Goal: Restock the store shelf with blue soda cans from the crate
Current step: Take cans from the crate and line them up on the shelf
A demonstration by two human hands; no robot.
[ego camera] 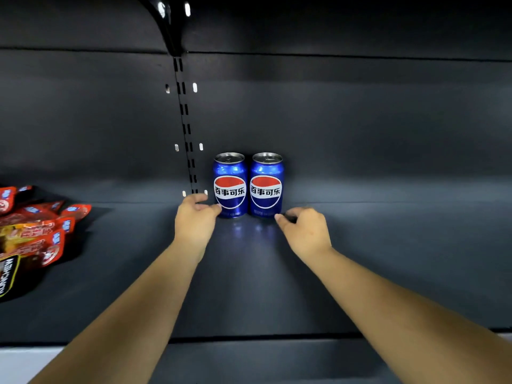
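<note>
Two blue soda cans stand upright side by side at the back of the dark shelf [360, 245], labels facing me. My left hand [195, 217] is just left of the left can [230, 185]; its fingers are loosely curled and the thumb tip touches the can's lower edge. My right hand [304, 231] sits low at the front right of the right can [266, 185], fingers loosely curled, thumb tip next to the can's base. Neither hand wraps a can. The crate is out of view.
Red snack packets [36, 228] lie heaped at the shelf's left end. A slotted upright rail [186, 126] runs down the back wall just left of the cans, with a bracket [169, 26] above. Bare shelf stretches to the right of the cans.
</note>
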